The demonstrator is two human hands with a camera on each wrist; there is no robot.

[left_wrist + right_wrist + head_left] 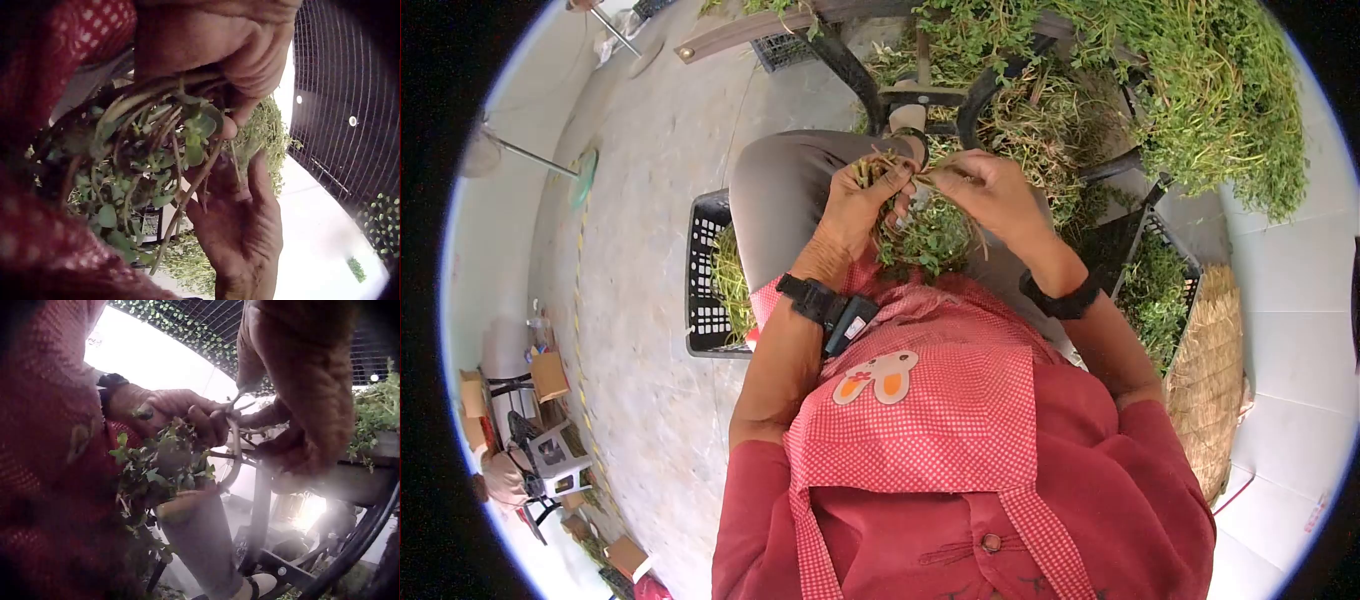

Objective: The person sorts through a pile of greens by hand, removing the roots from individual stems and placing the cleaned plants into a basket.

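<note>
In the head view my left hand [862, 205] grips a bunch of leafy green stems [930, 240] above my lap, its leaves hanging below the fingers. My right hand [992, 198] meets it from the other side, fingertips close to the left thumb. Seen from the right wrist, the right hand's [306, 387] thumb and fingers pinch thin stem ends, while a thicker stem [234, 450] curves down beside them. From the left wrist, the left hand [219, 44] is curled over the stems, and the right palm [240, 240] shows beyond.
A wooden-edged stand [740, 40] on black legs carries heaped greens [1210, 90] ahead. More cut stems [1050, 130] lie beneath. Black crates hold greens at left [708, 270] and right [1165, 290]. A woven straw mat [1208, 370] stands by the right wall.
</note>
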